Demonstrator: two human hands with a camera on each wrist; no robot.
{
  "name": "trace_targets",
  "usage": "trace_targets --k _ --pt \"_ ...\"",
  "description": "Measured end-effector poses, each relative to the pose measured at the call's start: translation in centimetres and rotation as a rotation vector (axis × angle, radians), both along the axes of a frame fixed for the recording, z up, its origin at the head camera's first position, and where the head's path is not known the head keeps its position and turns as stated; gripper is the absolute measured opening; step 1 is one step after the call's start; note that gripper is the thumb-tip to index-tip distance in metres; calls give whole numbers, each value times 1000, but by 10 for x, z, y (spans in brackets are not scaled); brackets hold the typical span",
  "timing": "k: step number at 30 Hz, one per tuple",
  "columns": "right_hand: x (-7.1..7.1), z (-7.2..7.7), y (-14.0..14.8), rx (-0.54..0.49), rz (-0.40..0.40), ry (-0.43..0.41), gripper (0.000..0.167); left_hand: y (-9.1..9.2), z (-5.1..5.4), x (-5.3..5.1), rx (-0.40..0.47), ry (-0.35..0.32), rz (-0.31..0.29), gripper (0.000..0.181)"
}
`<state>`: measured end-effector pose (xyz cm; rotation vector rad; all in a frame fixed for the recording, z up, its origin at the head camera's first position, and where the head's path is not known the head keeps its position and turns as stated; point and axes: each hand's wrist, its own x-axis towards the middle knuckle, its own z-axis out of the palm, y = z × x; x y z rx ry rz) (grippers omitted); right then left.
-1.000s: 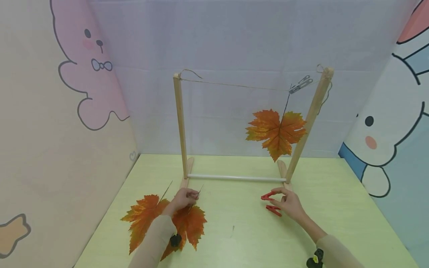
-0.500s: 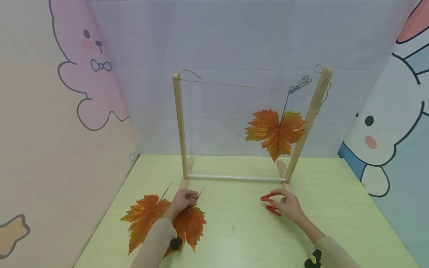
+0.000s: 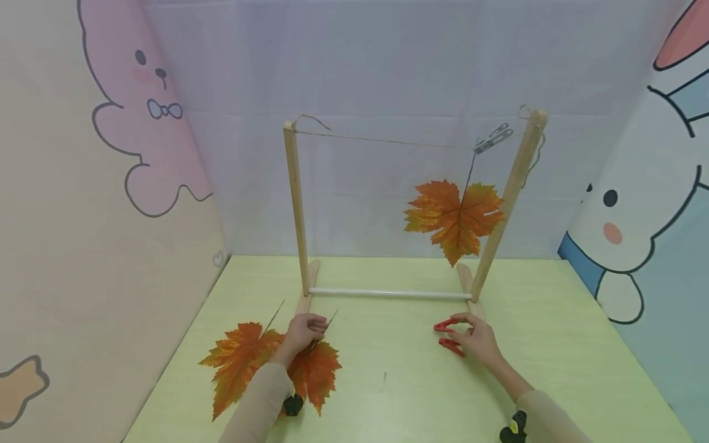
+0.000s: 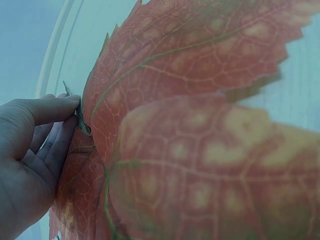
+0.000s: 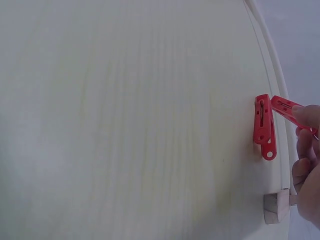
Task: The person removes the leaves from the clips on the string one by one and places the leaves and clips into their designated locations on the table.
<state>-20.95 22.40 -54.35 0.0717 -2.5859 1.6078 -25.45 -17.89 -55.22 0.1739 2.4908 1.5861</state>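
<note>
Leaf (image 3: 318,372): in front of the frame (image 3: 297,209), to its left; likely light, flexible; we favour its stem (image 3: 332,319).
Left hand (image 3: 304,332): pinching that stem.
Red clip (image 5: 285,107): in front of the frame, to its right; we expect stiff, springy; grip its tail end.
Right hand (image 3: 480,341): pinching this clip.

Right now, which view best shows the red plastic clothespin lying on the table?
The right wrist view: the red plastic clothespin appears larger and whole. The head view shows it small, beside the right hand; the left wrist view doesn't show it.
</note>
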Motion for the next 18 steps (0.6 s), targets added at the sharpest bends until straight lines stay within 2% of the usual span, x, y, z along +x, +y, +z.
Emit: trace_targets --k 8,13,18 --pt "-6 -4 6 235 -61 -19 31 1 -2 -1 -16 -8 6 28" --pt "-8 -6 12 364 -55 -1 31 1 -2 -1 -17 -17 21 28" --pt "-12 -8 17 447 -47 33 31 2 0 1 -11 -9 23 28"
